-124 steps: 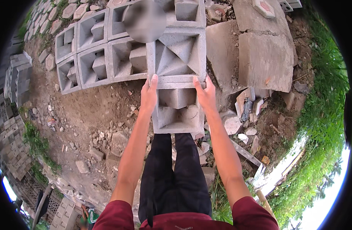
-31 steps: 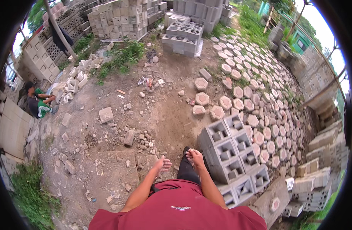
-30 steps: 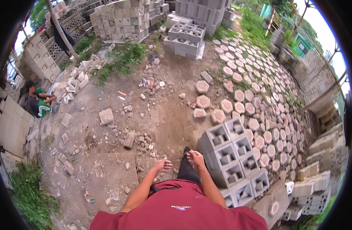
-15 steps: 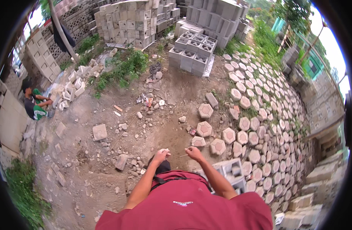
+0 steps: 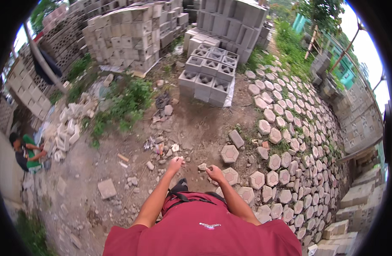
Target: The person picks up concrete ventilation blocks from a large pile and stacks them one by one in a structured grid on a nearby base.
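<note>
My left hand (image 5: 175,164) is raised in front of my body, its fingers drawn together. Whatever may be between its fingertips is too small to make out. Level with it, a short gap to the right, my right hand (image 5: 214,173) is also closed, thumb against the fingers, and I cannot make out what it pinches. Both hands hang above bare dirt, apart from each other. Beyond the right hand lie hexagonal paving blocks (image 5: 229,154). A grey stone (image 5: 202,167) shows on the ground between the hands. My shoe (image 5: 179,186) is partly visible below them.
Ahead stands a low stack of grey hollow blocks (image 5: 211,79), with taller block stacks (image 5: 232,27) behind. Rows of hexagonal pavers (image 5: 296,141) cover the right side. Rubble (image 5: 69,132) and weeds (image 5: 123,100) lie left. A person (image 5: 28,153) sits low at the far left.
The ground and block stacks have shifted nearer in my view, as if I moved forward. Both hands stay closed before me. A thin pale stick seen at my right fingers earlier no longer shows clearly.
</note>
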The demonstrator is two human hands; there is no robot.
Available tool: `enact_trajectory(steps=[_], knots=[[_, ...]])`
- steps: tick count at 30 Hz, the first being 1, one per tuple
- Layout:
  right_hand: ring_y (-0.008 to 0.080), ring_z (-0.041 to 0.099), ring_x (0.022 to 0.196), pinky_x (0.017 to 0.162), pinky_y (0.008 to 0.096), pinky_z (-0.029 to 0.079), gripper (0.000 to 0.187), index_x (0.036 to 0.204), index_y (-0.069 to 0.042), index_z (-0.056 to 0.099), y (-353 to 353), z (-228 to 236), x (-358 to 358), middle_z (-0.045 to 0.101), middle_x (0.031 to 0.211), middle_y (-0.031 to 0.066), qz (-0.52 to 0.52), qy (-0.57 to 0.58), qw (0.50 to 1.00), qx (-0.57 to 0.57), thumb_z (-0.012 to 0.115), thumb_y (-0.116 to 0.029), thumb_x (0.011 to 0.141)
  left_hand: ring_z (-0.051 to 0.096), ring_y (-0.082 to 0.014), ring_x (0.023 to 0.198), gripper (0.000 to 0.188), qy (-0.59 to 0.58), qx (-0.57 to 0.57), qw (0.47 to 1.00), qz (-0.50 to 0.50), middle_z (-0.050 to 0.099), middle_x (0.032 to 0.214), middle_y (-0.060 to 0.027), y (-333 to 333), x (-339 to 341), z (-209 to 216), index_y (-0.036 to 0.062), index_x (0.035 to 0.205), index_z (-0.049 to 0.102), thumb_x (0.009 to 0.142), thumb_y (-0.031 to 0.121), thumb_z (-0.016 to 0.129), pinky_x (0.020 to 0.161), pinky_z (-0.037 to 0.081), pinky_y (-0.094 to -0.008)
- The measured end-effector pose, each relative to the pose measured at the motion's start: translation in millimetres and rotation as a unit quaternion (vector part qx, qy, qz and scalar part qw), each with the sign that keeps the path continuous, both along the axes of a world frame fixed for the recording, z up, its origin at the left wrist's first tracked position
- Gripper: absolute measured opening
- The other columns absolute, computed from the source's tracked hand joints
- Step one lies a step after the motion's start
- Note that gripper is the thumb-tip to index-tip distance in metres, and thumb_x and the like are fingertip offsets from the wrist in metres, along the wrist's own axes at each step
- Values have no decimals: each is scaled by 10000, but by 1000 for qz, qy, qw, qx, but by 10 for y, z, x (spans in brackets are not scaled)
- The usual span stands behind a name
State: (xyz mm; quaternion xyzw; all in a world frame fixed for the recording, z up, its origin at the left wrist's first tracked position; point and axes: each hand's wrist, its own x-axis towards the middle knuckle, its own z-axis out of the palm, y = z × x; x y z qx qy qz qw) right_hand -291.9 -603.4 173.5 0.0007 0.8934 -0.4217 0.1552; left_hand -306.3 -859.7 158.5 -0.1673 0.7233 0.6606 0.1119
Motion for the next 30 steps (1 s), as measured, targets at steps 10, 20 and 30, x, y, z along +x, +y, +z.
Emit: enact_trajectory(steps=[10, 20, 30], knots=[[122, 597, 713, 627, 251, 486, 275, 978, 8, 587, 140, 98, -2207, 633, 819, 67, -154, -77, 941, -292, 574, -251, 886, 605, -130, 713, 349, -101, 52, 987, -115, 653, 851, -40, 603, -2334, 193, 50, 950, 587, 904, 378, 477, 604, 461, -281], [107, 578, 637, 561, 251, 463, 305, 914, 5, 604, 1195, 482, -5564, 633, 762, 60, -145, 16, 966, -216, 579, -296, 872, 588, -104, 708, 347, -66, 25, 996, -57, 651, 843, -22, 1122, -5186, 633, 62, 939, 595, 891, 392, 497, 573, 448, -267], [176, 617, 669, 647, 306, 475, 407, 844, 23, 640, 1388, 536, -7555, 652, 722, 101, -5, -36, 996, -79, 590, -381, 829, 602, -142, 835, 378, -78, 151, 985, 21, 642, 953, -51, 1661, -6853, 1078, 72, 1047, 572, 913, 403, 450, 696, 461, -287]])
